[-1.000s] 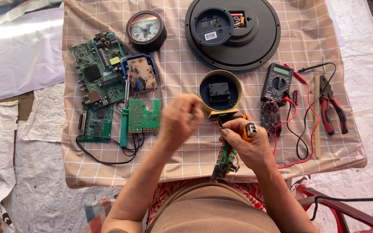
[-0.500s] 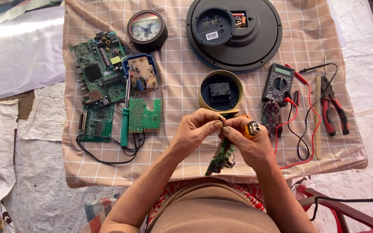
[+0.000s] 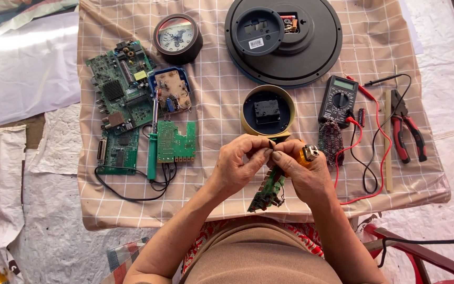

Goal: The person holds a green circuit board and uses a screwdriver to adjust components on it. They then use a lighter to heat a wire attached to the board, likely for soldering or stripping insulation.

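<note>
Item: small green circuit board, narrow and studded with parts, held above the near edge of the worktop. Left hand: grip pinched narrow at the board's top end. Right hand: grip closed on the board and a yellow-handled tool. Board is lifted and under work; nothing yet fitted to the round clock back, black plastic in a cream rim, lying just beyond. Checked cloth covers the worktop
</note>
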